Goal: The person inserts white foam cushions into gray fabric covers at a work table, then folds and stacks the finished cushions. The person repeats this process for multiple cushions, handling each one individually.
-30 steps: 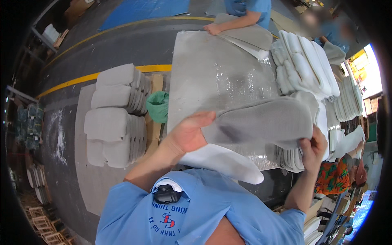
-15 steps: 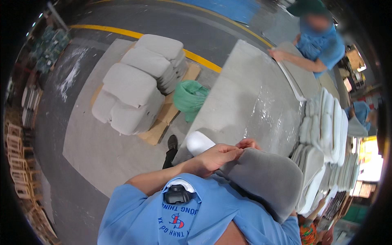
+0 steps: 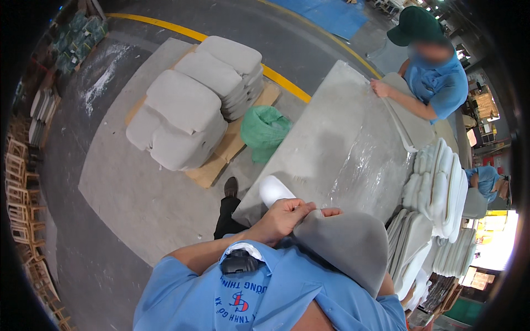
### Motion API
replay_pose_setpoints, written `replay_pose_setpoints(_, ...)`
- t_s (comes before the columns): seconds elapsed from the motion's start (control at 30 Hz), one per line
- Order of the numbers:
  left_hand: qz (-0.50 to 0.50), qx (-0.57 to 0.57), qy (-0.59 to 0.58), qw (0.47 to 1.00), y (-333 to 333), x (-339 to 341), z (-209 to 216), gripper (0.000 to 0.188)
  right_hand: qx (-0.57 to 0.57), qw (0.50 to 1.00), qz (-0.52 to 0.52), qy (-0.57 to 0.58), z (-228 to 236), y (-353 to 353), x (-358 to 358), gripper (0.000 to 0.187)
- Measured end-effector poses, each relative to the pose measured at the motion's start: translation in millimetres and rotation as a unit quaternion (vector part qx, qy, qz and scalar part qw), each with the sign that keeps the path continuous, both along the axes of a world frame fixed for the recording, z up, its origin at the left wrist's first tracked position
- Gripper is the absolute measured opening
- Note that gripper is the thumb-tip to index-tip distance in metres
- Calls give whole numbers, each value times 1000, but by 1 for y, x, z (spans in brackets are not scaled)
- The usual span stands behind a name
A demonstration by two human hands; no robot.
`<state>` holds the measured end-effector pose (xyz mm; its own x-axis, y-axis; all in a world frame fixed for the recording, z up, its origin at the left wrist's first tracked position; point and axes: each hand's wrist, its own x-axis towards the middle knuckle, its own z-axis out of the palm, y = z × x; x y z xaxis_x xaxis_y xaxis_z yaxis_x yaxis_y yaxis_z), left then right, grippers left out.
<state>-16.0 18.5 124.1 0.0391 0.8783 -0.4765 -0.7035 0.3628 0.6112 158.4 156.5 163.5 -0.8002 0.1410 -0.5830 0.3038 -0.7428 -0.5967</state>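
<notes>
A grey padded seat cushion (image 3: 348, 243) is held up in front of my chest, tilted, with its broad face toward me. My left hand (image 3: 286, 218) pinches the cushion's upper left edge between thumb and fingers. Just beside it, the fingertips of my right hand (image 3: 331, 212) show over the top edge; the rest of that hand is hidden behind the cushion. A white rounded pad (image 3: 274, 190) pokes out past my left hand, over the table edge; its other end is hidden.
A grey worktable (image 3: 353, 138) with shiny plastic spreads ahead. White and grey cushions (image 3: 436, 185) are stacked at its right. Across it, a co-worker (image 3: 433, 83) handles another cushion. Cushion piles (image 3: 185, 116) stand on cardboard at left, near a green bag (image 3: 265, 132).
The view has shifted slightly. The cushion has moved a little left and down, with both hands still at its upper edge. The co-worker leans over the cushion across the table.
</notes>
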Motion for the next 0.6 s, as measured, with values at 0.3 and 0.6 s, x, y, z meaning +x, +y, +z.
replay_pose_setpoints(0.3, -50, 61, -128, 989, -46, -17, -21, 32, -70, 997, 29, -11, 11, 1, -28, 30)
replay_pose_setpoints(0.6, 164, -19, 49, 985, -60, -12, -60, 35, 181, 967, 174, -45, -27, 33, -89, 21)
